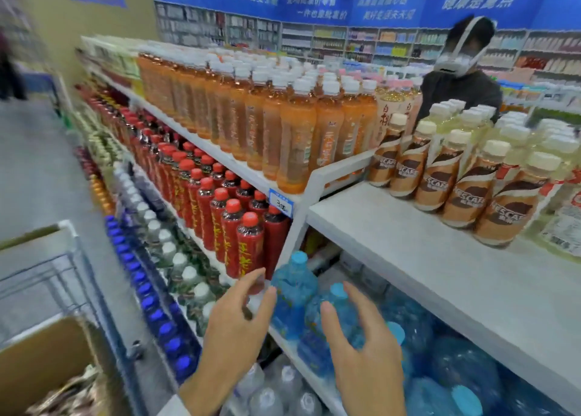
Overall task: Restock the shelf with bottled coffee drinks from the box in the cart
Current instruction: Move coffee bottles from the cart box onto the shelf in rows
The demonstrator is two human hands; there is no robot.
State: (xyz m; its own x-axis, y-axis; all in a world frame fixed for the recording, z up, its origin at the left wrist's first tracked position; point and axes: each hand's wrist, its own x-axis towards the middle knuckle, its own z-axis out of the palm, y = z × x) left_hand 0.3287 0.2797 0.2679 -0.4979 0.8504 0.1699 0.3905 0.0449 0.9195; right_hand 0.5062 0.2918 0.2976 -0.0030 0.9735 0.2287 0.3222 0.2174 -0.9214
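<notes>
Left hand (pixel 239 324) and right hand (pixel 361 349) hover empty, fingers (pixel 248 285) loosely spread; coffee bottles (pixel 440 180) look rigid, slick, weighty, so grip mid-body.

Shop: drink shelves (pixel 317 176) w/ price tag (pixel 280 207), cart (pixel 63 277), wall signage (pixel 314 0).

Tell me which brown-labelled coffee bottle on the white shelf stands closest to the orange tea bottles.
The leftmost brown-labelled coffee bottle, at the row's left end; the others stand farther right.

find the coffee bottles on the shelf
Head view, right side: the coffee bottles stand in a row on the white shelf, right of the orange drinks.
</notes>
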